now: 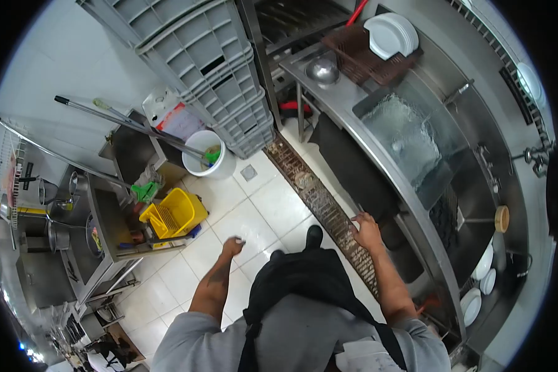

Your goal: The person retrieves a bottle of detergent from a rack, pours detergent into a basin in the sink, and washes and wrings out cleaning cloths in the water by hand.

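My left hand (233, 246) hangs over the white tiled floor (248, 217), its fingers curled together. Whatever it may hold is too small to make out. Lower right of centre, my right hand (367, 232) is held beside the front of the steel sink counter (390, 180), above the floor drain grate (316, 192). Its fingers are loosely apart with nothing seen in them. The sink basin (409, 133) holds churning water. On the counter behind it, white plates (390, 36) stand in a brown rack (353, 53) near a metal bowl (322, 70).
Stacked grey crates (198, 62) rise at the back. A white bucket (220, 164) with mop handles and a yellow mop bucket (177, 214) stand on the left. More white dishes (471, 306) lie at the right end of the sink. Pots (57, 235) sit at far left.
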Action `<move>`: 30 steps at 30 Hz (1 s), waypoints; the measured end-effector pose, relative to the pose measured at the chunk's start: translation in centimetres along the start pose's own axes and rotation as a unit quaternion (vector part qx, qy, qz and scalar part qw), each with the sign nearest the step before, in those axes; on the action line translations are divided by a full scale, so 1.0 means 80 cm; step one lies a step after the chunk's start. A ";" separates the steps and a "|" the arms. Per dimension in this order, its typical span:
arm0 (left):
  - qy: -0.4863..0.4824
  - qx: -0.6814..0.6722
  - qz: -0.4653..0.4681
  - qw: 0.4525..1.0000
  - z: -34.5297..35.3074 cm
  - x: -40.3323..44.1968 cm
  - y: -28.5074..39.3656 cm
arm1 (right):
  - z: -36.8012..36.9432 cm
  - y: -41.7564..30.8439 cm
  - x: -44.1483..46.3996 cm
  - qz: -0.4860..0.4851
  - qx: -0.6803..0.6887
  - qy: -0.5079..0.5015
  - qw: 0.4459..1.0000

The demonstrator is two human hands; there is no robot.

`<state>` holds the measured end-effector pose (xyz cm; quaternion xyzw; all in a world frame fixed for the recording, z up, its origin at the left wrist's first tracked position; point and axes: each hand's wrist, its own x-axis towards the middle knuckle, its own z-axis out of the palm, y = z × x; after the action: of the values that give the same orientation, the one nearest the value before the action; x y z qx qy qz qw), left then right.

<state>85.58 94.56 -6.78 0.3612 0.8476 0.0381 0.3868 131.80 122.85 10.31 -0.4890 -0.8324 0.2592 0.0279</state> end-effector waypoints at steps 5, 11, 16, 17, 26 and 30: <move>-0.023 -0.010 -0.057 0.998 0.015 -0.032 0.004 | -0.093 -0.034 0.152 -0.079 0.075 0.076 0.991; -0.013 -0.072 -0.063 0.995 0.005 -0.010 0.022 | -0.153 -0.077 0.286 -0.125 0.048 0.222 0.966; -0.066 -0.087 -0.087 0.990 -0.018 0.064 0.019 | -0.136 -0.069 0.349 -0.004 -0.052 0.221 0.974; -0.069 -0.058 -0.040 0.995 -0.024 0.089 0.013 | -0.120 -0.061 0.355 0.006 -0.082 0.230 0.970; 0.024 -0.084 0.013 0.996 -0.166 0.259 0.093 | -0.114 -0.089 0.382 0.073 -0.215 0.184 0.956; 0.087 -0.094 0.085 0.988 -0.178 0.335 0.119 | -0.092 -0.049 0.389 0.028 -0.223 0.187 0.956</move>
<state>69.59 121.80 -10.37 0.3888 0.8371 0.1814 0.3395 114.70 150.10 11.99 -0.5458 -0.8348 -0.0288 0.0661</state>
